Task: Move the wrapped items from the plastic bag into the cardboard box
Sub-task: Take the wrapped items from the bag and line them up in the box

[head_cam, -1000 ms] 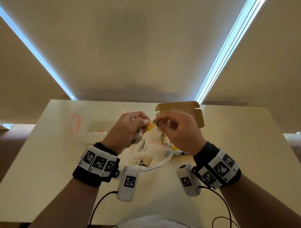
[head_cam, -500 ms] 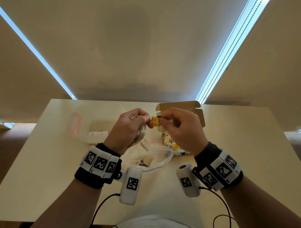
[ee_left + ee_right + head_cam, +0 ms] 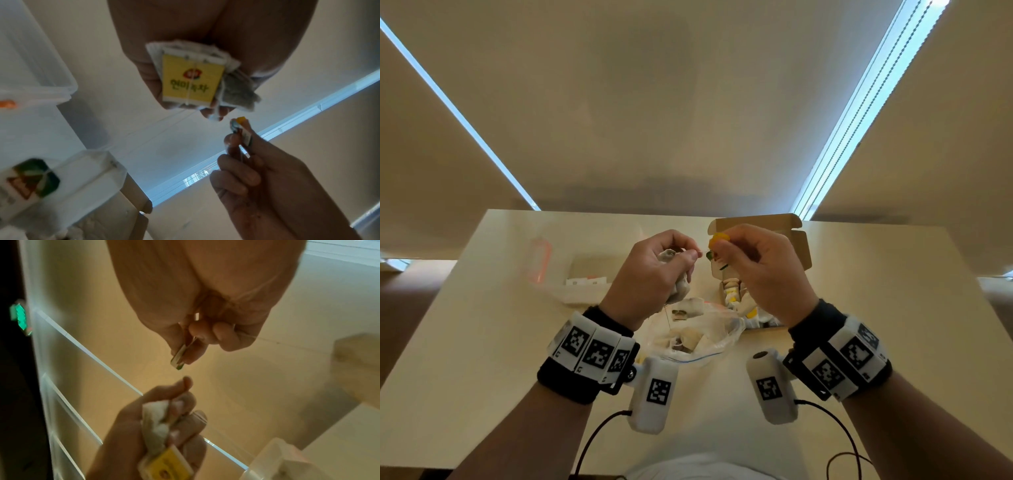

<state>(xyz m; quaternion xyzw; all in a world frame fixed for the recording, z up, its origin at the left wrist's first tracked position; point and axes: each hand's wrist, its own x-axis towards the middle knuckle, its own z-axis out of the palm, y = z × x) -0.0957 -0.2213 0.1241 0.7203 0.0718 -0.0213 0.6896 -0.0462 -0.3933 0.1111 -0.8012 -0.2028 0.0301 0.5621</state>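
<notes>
dim, warm | window-gap daylight glare | wide-angle distortion | wrist views blurred

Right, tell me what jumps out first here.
The two raised hands over the table: the left hand grips a bunch of tea bags, the right hand pinches a small tag. Below them lie the plastic bag and, behind, the open cardboard box.
</notes>
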